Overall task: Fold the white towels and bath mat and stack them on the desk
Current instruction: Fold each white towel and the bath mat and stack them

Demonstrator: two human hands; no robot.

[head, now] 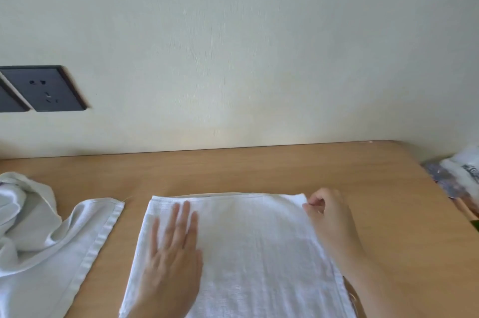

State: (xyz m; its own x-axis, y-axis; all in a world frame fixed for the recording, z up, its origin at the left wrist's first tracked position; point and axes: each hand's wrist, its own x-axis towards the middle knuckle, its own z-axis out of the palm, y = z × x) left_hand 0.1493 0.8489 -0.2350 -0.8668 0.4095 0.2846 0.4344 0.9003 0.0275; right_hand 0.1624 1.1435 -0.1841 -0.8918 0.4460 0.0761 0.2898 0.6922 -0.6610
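On the wooden desk (259, 170), seen from the head camera, a white towel (259, 253) is lying flat in the middle, its far edge showing 2 layers. The left hand (173, 260) is pressing its left half with straight, spread fingers, gripping nothing. The right hand (329, 214) is pinching the towel's far right corner between thumb and curled fingers. A crumpled white heap (51, 240) is sprawling just left, apart. Blurred packets (464, 175), perhaps plastic bags, are sitting beyond the desk's right edge.
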